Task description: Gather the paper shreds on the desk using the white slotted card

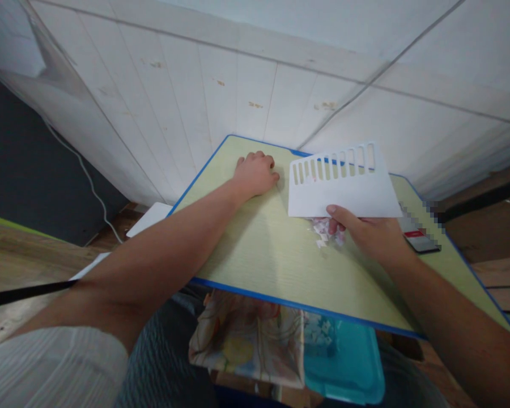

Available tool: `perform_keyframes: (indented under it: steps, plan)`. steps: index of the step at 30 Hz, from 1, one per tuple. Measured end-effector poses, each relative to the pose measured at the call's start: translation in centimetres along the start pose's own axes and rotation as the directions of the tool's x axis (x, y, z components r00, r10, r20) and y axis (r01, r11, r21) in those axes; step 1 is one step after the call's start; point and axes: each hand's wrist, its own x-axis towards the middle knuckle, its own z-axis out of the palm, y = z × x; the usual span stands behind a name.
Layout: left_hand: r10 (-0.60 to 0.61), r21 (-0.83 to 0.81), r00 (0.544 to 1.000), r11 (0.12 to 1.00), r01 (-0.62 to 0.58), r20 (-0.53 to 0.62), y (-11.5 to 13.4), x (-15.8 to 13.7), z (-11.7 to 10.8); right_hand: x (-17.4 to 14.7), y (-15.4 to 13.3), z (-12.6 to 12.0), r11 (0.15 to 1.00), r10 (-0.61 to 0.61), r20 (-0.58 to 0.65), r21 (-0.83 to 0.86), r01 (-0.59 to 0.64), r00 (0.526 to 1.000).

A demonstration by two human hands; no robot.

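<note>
My right hand grips the lower edge of a white card, thumb on its face and fingers behind. A row of rounded slots of growing height is cut along the card's upper part. The card is held tilted above the table. Just below it lies a small pile of white and pinkish scraps, partly hidden by the card and my fingers. My left hand rests palm down on the table near its far left edge, fingers slightly bent and apart, with nothing seen in it.
The pale yellow table has a blue rim and stands against white panelling. A dark-edged flat object lies at its right. Below the front edge are a patterned fabric bin and a turquoise plastic container. A cable runs down the wall.
</note>
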Motion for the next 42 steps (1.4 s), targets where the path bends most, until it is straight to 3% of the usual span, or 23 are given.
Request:
perform_keyframes:
  steps: [10,25,32,42]
  plan:
    - [0.005,0.027,1.0,1.0,-0.005,0.021,0.1,-0.3,-0.3,-0.6,-0.5,-0.5,0.998,-0.054,0.065,-0.014,0.055,0.996]
    - [0.002,-0.002,1.0,1.0,-0.002,-0.002,0.0,-0.1,0.1,-0.4,-0.6,-0.4,0.999,0.005,0.029,-0.053,-0.003,1.0]
    - [0.007,0.012,1.0,1.0,-0.007,0.021,0.2,-0.3,-0.3,-0.4,-0.6,-0.6,0.995,-0.085,0.087,-0.053,0.089,0.993]
    - [0.006,0.016,0.999,1.0,-0.007,0.042,0.4,-0.5,-0.7,-1.1,-0.7,-0.2,0.995,-0.103,0.108,0.003,0.104,0.989]
